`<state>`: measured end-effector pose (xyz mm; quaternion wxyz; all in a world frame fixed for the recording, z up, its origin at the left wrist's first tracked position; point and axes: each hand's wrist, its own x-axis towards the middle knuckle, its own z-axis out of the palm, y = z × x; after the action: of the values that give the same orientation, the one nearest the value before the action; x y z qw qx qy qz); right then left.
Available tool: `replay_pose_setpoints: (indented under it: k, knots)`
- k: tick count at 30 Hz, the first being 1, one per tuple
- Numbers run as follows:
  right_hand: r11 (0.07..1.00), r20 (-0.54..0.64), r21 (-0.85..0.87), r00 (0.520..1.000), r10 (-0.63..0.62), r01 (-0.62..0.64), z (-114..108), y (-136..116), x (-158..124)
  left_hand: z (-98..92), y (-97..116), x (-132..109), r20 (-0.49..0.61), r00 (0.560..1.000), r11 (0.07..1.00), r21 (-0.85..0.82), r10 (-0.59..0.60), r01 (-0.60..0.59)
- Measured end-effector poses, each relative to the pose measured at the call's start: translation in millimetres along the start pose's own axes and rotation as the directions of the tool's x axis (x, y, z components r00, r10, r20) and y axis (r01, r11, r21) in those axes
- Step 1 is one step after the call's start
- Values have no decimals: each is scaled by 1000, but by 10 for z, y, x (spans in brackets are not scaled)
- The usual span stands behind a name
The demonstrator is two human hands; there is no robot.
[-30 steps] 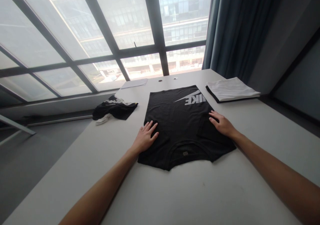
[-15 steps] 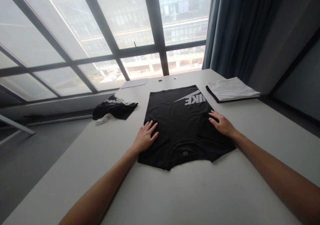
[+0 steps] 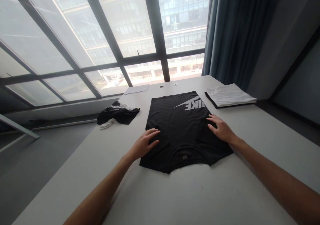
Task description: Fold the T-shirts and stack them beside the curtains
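A black T-shirt (image 3: pixel 178 128) with a white NIKE print lies flat on the white table (image 3: pixel 175 198), its neckline towards me and its sides folded in. My left hand (image 3: pixel 145 143) is at the shirt's left edge, fingers stretched over the cloth. Over the right edge, below the print, is my right hand (image 3: pixel 221 128), its fingers apart. Neither hand grips the fabric; whether the fingertips touch it is hard to tell.
On the table's left lies a crumpled black and white garment (image 3: pixel 118 113). A folded white cloth (image 3: pixel 230 95) rests on a black one at the right. White paper (image 3: pixel 137 89) lies near the window (image 3: pixel 125 21). A blue curtain (image 3: pixel 225 35) hangs behind.
The view has tilted up a little, so the table sits lower in the picture. My left hand's fingers have drawn closer together and its wrist appears raised. The shirt looks unchanged.
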<state>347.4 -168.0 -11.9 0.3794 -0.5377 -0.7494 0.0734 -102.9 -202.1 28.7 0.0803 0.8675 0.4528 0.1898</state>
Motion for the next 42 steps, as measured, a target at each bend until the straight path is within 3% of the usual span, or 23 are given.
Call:
replay_pose_setpoints:
  k: [6,10,15,21,26,33,38,42]
  knots:
    - [971,174,54,955,-241,235,-248,-402,-299,-241,330,-366,145,954,956,-175,262,-236]
    - [931,279,79,889,-364,356,-424,-485,-573,-210,415,-598,137,940,943,-158,313,-292]
    - [906,381,50,830,-407,421,-619,-439,-766,-123,422,-722,104,932,937,-79,348,-341]
    - [859,387,-66,806,-447,508,-652,-341,-909,-55,401,-767,123,906,909,46,406,-414]
    - [797,349,-140,782,-516,588,-630,-436,-927,-31,425,-780,110,885,880,101,453,-463]
    - [806,289,-183,815,-503,563,-638,-474,-933,-6,423,-770,89,891,885,112,445,-453]
    - [851,218,-185,865,-452,491,-613,-466,-938,45,402,-768,-6,916,913,75,402,-400]
    - [864,194,-175,877,-440,472,-578,-471,-933,84,296,-756,-108,927,932,78,360,-353]
